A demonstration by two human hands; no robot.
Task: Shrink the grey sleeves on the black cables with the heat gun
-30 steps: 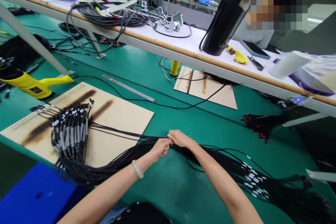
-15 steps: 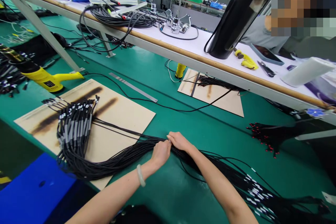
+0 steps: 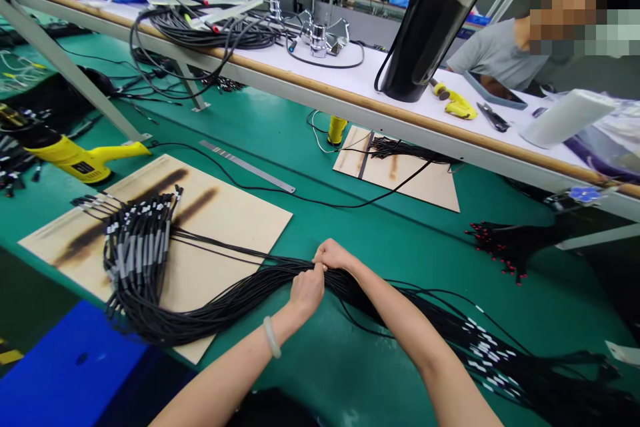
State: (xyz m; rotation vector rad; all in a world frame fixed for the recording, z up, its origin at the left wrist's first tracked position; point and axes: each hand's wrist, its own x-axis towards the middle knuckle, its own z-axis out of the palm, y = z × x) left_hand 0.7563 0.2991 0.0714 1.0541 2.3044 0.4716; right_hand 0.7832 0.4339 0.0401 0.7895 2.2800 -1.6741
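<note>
A thick bundle of black cables [image 3: 235, 300] runs across the green table, fanning out at right into strands with white labels. Its left end curls up into grey-sleeved connector ends [image 3: 143, 247] on a scorched wooden board [image 3: 240, 213]. At the bundle's middle my left hand [image 3: 307, 290], a pale bangle on its wrist, is closed on the near side. My right hand [image 3: 334, 255] is closed against it from the far side, knuckles up. The fingertips of both meet on the cables; anything small pinched between them is hidden.
A yellow heat gun [image 3: 75, 157] stands at left, near a steel ruler [image 3: 247, 167]. Above the table's back runs a raised shelf [image 3: 300, 83] with coiled cables and a black cylinder [image 3: 415, 33]. A second board [image 3: 415, 180] lies beneath it. A person [image 3: 500, 50] sits beyond.
The view has shifted slightly, so the background sits further left. Both hands stay at the same place on the bundle, with the right hand's fingers turned a little more inward.
</note>
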